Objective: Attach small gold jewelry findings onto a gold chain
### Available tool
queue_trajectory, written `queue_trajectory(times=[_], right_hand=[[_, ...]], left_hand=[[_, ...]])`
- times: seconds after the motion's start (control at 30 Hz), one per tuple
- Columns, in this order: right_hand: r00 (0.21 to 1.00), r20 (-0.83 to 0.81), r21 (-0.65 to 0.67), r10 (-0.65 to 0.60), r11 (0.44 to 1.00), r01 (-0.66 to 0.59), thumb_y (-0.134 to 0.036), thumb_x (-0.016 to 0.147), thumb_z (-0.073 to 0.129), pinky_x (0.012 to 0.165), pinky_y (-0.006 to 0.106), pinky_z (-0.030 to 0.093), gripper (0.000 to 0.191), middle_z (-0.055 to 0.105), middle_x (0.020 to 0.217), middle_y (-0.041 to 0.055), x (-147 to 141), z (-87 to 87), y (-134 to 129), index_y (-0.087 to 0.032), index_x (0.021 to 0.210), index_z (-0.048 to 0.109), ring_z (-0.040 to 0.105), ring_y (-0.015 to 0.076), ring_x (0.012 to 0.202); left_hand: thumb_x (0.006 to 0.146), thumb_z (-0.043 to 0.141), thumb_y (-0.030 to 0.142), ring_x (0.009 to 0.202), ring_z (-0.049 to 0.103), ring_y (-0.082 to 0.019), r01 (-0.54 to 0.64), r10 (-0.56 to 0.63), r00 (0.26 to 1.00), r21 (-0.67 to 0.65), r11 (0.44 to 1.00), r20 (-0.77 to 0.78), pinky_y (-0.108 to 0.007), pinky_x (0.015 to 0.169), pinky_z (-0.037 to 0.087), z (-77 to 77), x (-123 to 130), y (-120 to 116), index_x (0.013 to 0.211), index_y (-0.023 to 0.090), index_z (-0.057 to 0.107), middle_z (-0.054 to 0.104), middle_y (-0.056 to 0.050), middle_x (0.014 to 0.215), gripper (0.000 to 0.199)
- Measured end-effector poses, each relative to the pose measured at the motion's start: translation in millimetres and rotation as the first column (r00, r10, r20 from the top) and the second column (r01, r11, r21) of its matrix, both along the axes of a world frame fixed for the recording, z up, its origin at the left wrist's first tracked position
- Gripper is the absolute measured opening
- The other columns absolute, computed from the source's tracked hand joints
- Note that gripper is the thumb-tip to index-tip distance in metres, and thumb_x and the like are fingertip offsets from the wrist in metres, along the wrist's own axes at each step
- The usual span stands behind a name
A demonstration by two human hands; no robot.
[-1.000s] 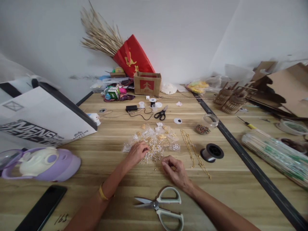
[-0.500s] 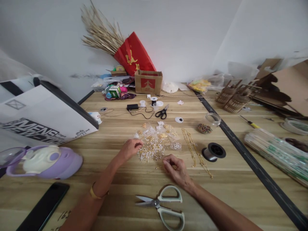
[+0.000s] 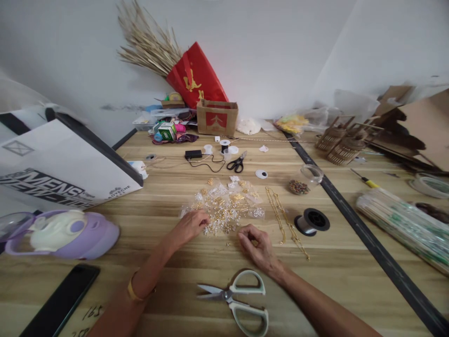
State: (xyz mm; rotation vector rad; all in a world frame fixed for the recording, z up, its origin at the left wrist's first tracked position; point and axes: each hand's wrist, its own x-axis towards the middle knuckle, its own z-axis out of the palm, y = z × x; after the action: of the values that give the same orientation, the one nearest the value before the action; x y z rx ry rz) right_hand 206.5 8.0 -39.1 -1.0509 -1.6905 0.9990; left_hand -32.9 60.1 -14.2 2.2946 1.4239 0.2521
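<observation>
A pile of small clear and gold beads (image 3: 224, 217) lies mid-table, with little plastic bags of findings around its far side. At the pile's left edge is my left hand (image 3: 192, 225), its fingertips closed together among the beads; what they pinch is too small to make out. My right hand (image 3: 255, 243) rests on the table just right of the pile, fingers curled, and whatever it may hold is hidden. Between the hands lie a few tiny gold pieces (image 3: 228, 244). Gold chains (image 3: 280, 215) stretch out right of my right hand. White-handled scissors (image 3: 233, 297) lie partly open nearer me.
A wire spool (image 3: 311, 222) and a jar of coloured beads (image 3: 304, 180) stand at the right. Black scissors (image 3: 236, 163) lie farther back. On the left are a purple bottle (image 3: 84, 234), a phone (image 3: 61, 299) and a white box (image 3: 70, 164).
My left hand has moved slightly down and lies lower against the left edge of the bead pile. My right hand stays in place.
</observation>
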Motion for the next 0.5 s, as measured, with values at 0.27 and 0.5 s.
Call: queue_trajectory(times=[0.27, 0.5], right_hand=[[1.0, -0.01, -0.004, 0.013, 1.0, -0.013, -0.034, 0.089, 0.047, 0.05, 0.022, 0.037, 0.024, 0.049, 0.056, -0.0019, 0.4, -1.0, 0.1, -0.018, 0.074, 0.054, 0.044, 0.0106, 0.052], [1.0, 0.009, 0.005, 0.002, 1.0, -0.002, -0.033, 0.089, 0.048, 0.05, 0.022, 0.036, 0.022, 0.049, 0.058, -0.0015, 0.4, 1.1, -0.2, -0.018, 0.073, 0.054, 0.043, 0.0107, 0.053]], left_hand=[[0.08, 0.051, 0.009, 0.076, 0.057, -0.017, 0.032, -0.029, 0.996, 0.035, 0.999, -0.084, -0.024, 0.07, 0.04, 10.0, 3.8, -6.0, 0.072, 0.02, 0.066, 0.059, -0.003, 0.078, 0.02], [0.079, 0.054, 0.016, 0.072, 0.056, -0.016, 0.017, -0.018, 0.997, -0.02, 1.0, -0.069, -0.023, 0.067, 0.039, 5.9, 12.5, -8.9, 0.074, 0.02, 0.066, 0.06, -0.002, 0.074, 0.014]])
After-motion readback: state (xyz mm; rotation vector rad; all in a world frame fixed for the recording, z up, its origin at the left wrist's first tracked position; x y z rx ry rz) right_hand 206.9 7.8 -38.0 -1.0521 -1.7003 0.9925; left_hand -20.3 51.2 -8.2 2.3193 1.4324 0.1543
